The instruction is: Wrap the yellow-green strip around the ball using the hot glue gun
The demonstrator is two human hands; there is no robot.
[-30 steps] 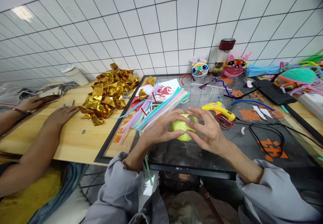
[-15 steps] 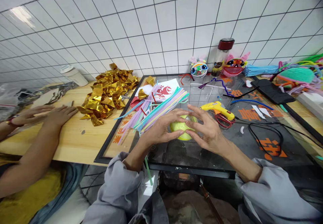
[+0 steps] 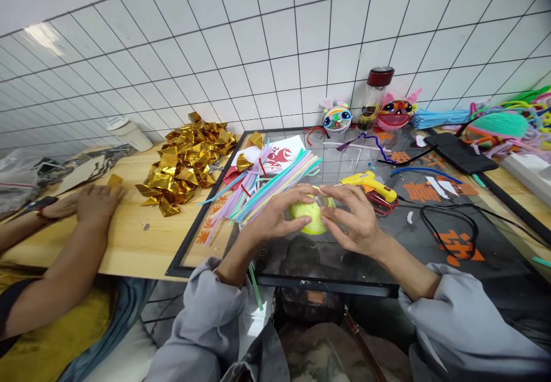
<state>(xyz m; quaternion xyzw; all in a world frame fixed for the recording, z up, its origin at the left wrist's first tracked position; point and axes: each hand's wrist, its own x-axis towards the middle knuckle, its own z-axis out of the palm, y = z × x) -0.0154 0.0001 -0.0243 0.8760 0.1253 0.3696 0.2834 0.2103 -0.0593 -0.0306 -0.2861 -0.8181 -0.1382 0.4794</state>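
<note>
Between my hands is a round yellow-green coiled piece (image 3: pixel 313 220), held just above the dark tabletop. My left hand (image 3: pixel 279 213) curves around its left side, fingers over the far edge and thumb at the near side. My right hand (image 3: pixel 353 218) has its fingertips gathered at the upper right of the piece, near a small clear or greyish spot. Whether the right fingers pinch something there is too small to tell. Just beyond lies a bundle of pastel pipe cleaners (image 3: pixel 271 184). A yellow glue gun (image 3: pixel 370 186) rests to the right, by red-handled scissors (image 3: pixel 381 204).
Gold folded paper pieces (image 3: pixel 185 158) are heaped at left, near a co-worker's hands (image 3: pixel 97 204). Along the wall stand a glass bottle (image 3: pixel 373 101) and two decorated faces, one pink (image 3: pixel 395 112). At right lie a black phone (image 3: pixel 460 152), a cable (image 3: pixel 473 227) and more pipe cleaners (image 3: pixel 512 121).
My left thumb has shifted up onto the yellow-green piece, and my right fingers have drawn closer together. The co-worker's hands now hold a gold folded paper. The view has shifted slightly.
</note>
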